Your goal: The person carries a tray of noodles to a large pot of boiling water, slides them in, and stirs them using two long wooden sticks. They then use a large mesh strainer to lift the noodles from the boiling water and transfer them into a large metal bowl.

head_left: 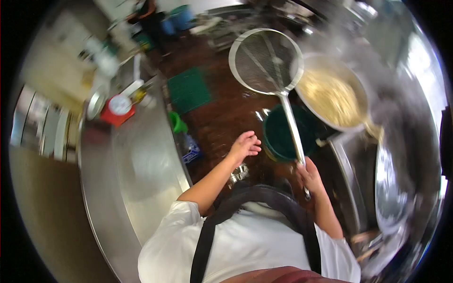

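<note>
My right hand (309, 175) grips the long metal handle of a large round mesh strainer (265, 60), whose basket is raised over the floor to the left of a wok (332, 92). The wok holds a pale yellow heap of food, possibly noodles, and steam rises around it. My left hand (245, 145) hangs free in front of me with its fingers loosely curled, holding nothing, just left of a dark green bucket (283, 134). I wear a white shirt and a dark apron.
A long steel counter (137, 165) runs along my left, with a red kitchen scale (119, 108) and containers at its far end. A green mat (188, 89) lies on the brown floor. Steel stove surfaces (391, 179) curve along the right.
</note>
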